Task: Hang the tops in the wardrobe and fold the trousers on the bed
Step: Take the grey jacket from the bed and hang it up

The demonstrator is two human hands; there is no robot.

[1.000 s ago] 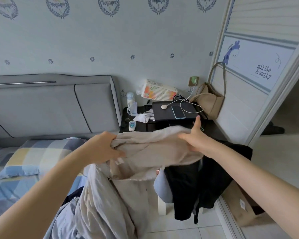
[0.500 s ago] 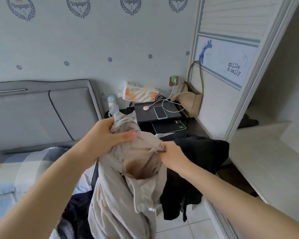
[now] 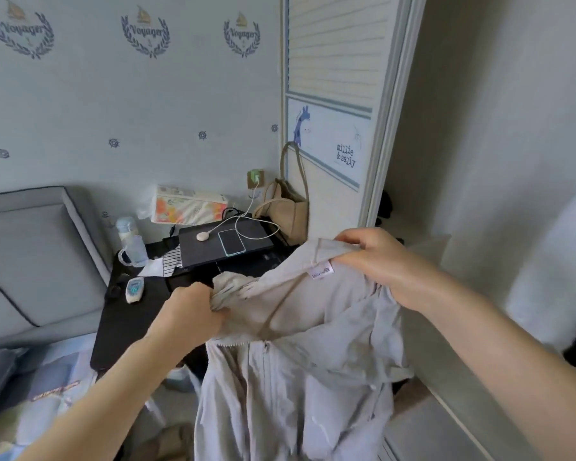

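Note:
A light beige zip-up jacket (image 3: 300,367) hangs in front of me, its zipper running down the middle and a small white label showing at the collar. My left hand (image 3: 193,311) grips a bunched part of its collar on the left. My right hand (image 3: 379,257) pinches the collar edge near the label, higher and to the right. The open wardrobe (image 3: 499,161) stands at the right, its pale inner wall behind my right hand. A corner of the bed (image 3: 24,394) with checked bedding shows at the lower left. No hanger is visible.
A black bedside table (image 3: 137,314) behind the jacket carries a laptop (image 3: 223,244) with a phone on it, a tissue pack, a bottle and a small device. A beige bag (image 3: 290,211) leans against the sliding wardrobe door (image 3: 333,104). The grey headboard (image 3: 30,254) is at left.
My view has swung right toward the wardrobe. My hands have drawn apart, spreading the jacket's collar; the right hand rose and moved right. The black garment on the table is now out of sight.

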